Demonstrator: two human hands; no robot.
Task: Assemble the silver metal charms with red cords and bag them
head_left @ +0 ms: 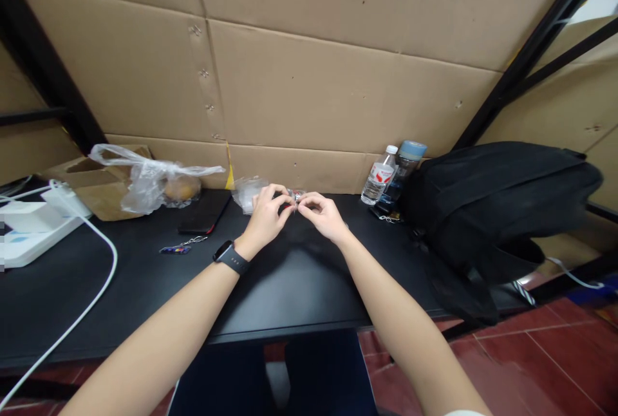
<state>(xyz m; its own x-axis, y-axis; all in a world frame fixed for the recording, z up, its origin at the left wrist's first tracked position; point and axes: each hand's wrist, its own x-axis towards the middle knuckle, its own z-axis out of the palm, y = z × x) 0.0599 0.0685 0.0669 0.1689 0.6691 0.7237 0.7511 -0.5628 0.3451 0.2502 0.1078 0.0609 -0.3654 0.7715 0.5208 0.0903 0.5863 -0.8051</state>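
Over the black table point(299, 274), my left hand point(267, 215) and my right hand point(326, 216) meet with thumbs and fingertips pinched. Between them is a small red and silvery thing point(296, 198), mostly covered by the fingers and too small to name. Both hands are closed on it. A crumpled clear plastic bag point(245, 194) lies just left of and behind my left hand. Farther left on the table is a colourful keychain point(176, 249) with a silvery chain.
Left: a dark flat case point(200, 213), a knotted plastic bag point(145, 181) with round orange-brown contents, and a white power strip point(38, 232) with cable. Right: a water bottle point(377, 181), a blue-lidded bottle point(409, 153) and a black backpack point(497, 203). Cardboard point(299, 94) stands behind.
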